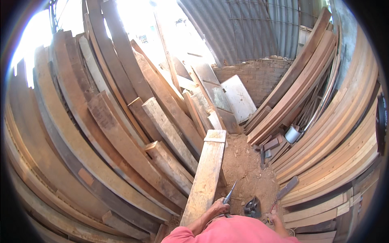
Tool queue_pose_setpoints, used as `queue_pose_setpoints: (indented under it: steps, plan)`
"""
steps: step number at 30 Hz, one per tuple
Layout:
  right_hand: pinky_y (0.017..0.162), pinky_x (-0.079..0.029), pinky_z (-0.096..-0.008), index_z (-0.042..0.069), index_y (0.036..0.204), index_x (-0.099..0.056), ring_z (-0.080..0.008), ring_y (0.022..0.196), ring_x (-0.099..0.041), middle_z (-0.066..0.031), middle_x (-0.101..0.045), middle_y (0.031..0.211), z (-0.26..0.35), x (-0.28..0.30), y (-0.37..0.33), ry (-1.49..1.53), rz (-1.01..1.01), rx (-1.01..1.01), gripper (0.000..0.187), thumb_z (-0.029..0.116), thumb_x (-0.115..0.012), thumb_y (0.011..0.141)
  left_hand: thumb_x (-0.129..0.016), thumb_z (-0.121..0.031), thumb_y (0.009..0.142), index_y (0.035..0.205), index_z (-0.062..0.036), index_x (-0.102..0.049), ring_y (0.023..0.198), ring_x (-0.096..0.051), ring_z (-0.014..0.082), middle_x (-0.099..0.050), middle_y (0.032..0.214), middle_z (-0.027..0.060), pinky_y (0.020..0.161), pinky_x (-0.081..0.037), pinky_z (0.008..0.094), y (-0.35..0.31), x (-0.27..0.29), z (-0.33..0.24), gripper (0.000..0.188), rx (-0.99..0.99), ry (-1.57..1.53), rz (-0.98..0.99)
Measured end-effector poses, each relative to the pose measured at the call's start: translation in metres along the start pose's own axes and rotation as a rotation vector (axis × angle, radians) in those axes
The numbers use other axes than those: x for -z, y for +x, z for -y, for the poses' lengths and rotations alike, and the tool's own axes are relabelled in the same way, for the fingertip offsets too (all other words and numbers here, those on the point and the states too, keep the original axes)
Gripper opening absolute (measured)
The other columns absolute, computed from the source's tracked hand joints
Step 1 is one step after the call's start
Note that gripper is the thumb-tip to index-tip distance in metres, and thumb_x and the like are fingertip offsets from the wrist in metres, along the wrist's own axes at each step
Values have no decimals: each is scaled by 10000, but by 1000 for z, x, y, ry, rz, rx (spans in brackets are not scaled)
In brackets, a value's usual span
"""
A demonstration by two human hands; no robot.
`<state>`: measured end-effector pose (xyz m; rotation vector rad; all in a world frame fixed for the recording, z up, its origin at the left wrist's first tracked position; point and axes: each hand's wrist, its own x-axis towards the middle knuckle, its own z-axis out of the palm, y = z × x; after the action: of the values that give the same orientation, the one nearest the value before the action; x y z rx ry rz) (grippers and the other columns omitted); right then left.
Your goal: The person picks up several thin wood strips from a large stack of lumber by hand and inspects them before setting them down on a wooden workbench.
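Note:
My left hand [221, 207] is closed around a grey pointed metal tool [230, 192], its tip angled up and away from me. That hand is beside the right edge of a long pale wooden plank [207, 170], which has a narrow crosspiece near its far end. At the lower right, my right hand [276, 222] is bent inward near my body. Its fingers curl at a small dark and yellowish item [268, 220] that I cannot make out. A black tool or fitting [252, 207] rests on the ground between my hands.
Upright boards [109, 117] lean in rows along the left. More planks [336, 133] are stacked on the right. A silver can [292, 133] stands among offcuts. A dark flat blade-like piece [287, 187] lies near the right stack. Sawdust covers the ground [243, 162]; a white panel [238, 98] leans behind.

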<state>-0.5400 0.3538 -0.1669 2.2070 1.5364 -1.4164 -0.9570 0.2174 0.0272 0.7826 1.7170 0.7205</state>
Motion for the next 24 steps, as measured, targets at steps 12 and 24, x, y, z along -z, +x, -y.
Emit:
queue_pose_setpoints:
  steps: [12, 24]
  plan:
    - [514, -451, -378, 30, 796, -700, -197, 578, -577, -103, -633, 708, 189, 9, -64, -63, 17, -19, 279, 308, -693, 777, -641, -266, 715, 863, -49, -534, 714, -558, 225, -563, 738, 115, 647, -450, 382, 148, 105, -42, 284, -269, 262, 44]
    - [495, -434, -379, 53, 771, -699, -195, 567, -561, -98, -624, 696, 277, 12, 8, -378, 97, 122, 280, 330, -680, 799, -637, -233, 698, 863, -33, -546, 619, -554, 248, -545, 659, 115, 590, -460, 383, 136, 125, -1, 274, -147, 160, 53]
